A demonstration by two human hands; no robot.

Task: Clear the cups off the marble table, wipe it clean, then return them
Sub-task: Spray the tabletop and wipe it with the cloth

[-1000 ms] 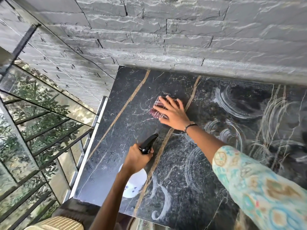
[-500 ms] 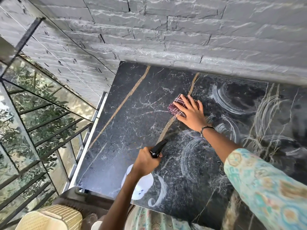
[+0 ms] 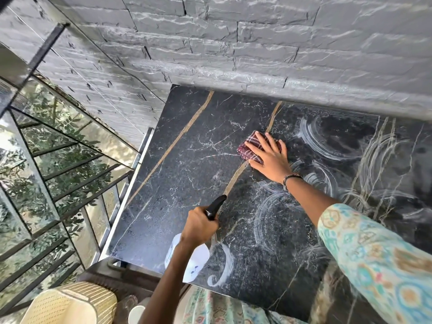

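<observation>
A: We see a black marble table (image 3: pixel 187 160) with tan and white veins, set against a grey rough stone wall (image 3: pixel 257 43). Where do we put the cloth?

B: The dark red folded cloth (image 3: pixel 249 148) lies on the slab a little toward one o'clock from the middle of the view. Our right hand (image 3: pixel 268 157) lies flat on it, fingers straight and slightly fanned, pressing it down; its far edge shows past the fingertips.

A: And the left hand (image 3: pixel 198 226)?

B: At six o'clock, curled round the neck of a white plastic spray bottle (image 3: pixel 191 260) with a black trigger head (image 3: pixel 216 205). The nozzle points toward twelve o'clock, at the cloth. The bottle body is over the near edge of the table (we cannot tell if it touches the slab).

A: The surface itself?

B: Whitish curved smears (image 3: pixel 313 141) arc across it from two to four o'clock, and one curl (image 3: pixel 222 267) sits just right of the bottle. From the cloth toward nine o'clock the slab looks unsmeared.

A: Any cups?

B: We see something round and white (image 3: pixel 136 312) at the bottom edge, seven o'clock, beside a cream woven basket (image 3: pixel 70 302); we cannot tell what it is. A glazed railing (image 3: pixel 58 160) with foliage behind it fills nine o'clock.
</observation>
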